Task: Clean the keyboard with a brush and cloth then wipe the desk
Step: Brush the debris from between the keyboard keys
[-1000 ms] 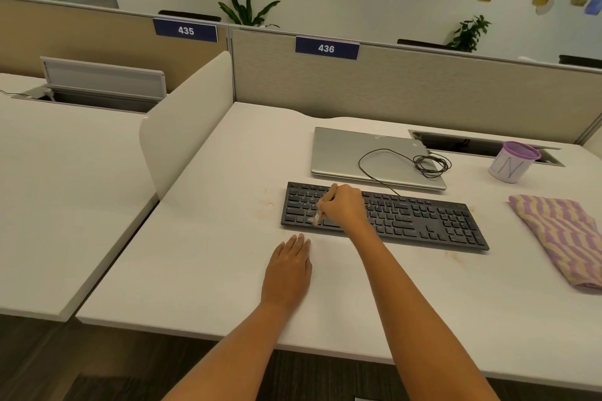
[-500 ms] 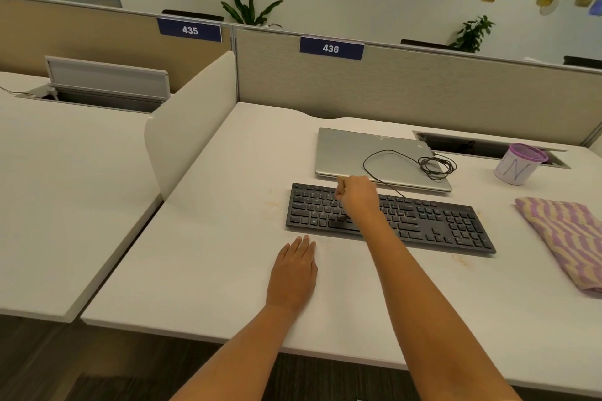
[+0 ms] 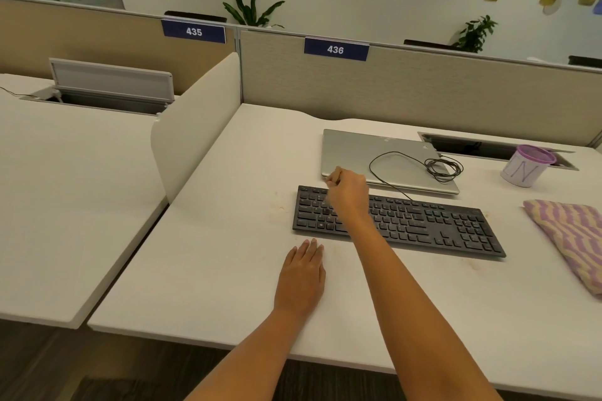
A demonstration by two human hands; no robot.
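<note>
- White desk [image 3: 211, 254], cubicle 436.
- Right hand [image 3: 348, 192]: fingers curled, pinching a mostly hidden brush [image 3: 337, 170] over the far-left keys of the keyboard [image 3: 423, 225].
- Left hand [image 3: 303, 273]: fingers straight, flat on the desk near the keyboard's front edge.
- Cloth [image 3: 573, 238] lies right of the keyboard; closed laptop [image 3: 358, 150] just behind.

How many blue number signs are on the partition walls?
2. The blue rectangular sign marked 435 hangs on the tan partition, left; the blue rectangular sign marked 436 hangs on the beige partition behind the silver laptop. More may be outside the view.
</note>
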